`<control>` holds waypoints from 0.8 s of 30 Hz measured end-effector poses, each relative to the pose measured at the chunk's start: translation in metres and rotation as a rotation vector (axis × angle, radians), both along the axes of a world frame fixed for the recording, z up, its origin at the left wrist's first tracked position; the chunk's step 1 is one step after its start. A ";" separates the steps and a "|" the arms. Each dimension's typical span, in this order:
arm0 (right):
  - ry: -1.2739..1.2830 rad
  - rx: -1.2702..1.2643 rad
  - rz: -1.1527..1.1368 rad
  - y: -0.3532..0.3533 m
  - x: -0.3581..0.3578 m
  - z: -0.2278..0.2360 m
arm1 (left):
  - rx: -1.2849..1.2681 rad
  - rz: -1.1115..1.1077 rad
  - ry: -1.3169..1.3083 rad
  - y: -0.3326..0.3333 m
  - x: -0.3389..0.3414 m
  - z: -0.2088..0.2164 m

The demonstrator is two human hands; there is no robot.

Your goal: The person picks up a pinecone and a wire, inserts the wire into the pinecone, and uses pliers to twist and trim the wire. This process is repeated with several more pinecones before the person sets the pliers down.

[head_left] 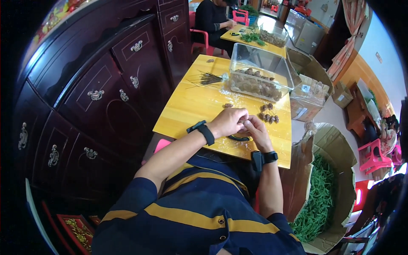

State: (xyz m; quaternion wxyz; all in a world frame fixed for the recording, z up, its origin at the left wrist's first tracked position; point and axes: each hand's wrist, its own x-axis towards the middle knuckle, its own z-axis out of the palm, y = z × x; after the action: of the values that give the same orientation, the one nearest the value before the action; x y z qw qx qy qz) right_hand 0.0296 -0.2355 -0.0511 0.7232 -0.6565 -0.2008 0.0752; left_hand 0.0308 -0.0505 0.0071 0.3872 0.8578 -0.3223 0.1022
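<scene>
My left hand (229, 122) and my right hand (259, 132) meet above the near part of the yellow table (182, 106). Both sets of fingers are closed and pressed together; whatever they pinch is too small and too covered to make out. Just below them lies a dark curved tool handle with a green edge (239, 138), partly hidden by the hands. One loose pine cone (228, 105) rests just beyond my left hand. To the right of it sits a small cluster of brown pine cones (268, 114). Farther off, a clear plastic bin (280, 70) holds many more cones.
A bundle of thin dark wires (208, 78) lies left of the bin. White crumbs dot the tabletop. At my right stands a cardboard box (340, 148) of green artificial foliage (316, 199). Dark cabinets (102, 80) line the left. Another person (210, 21) sits at a farther table.
</scene>
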 end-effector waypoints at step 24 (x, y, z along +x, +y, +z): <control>0.362 0.382 -0.343 -0.036 -0.010 0.031 | -0.159 0.894 0.723 0.223 0.221 -0.050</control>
State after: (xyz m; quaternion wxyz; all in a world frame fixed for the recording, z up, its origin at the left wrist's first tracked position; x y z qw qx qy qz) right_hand 0.0201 -0.2711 -0.0203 0.8597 -0.5088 0.0342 0.0285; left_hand 0.2516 0.1720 -0.0432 0.4551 0.8593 0.2325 -0.0196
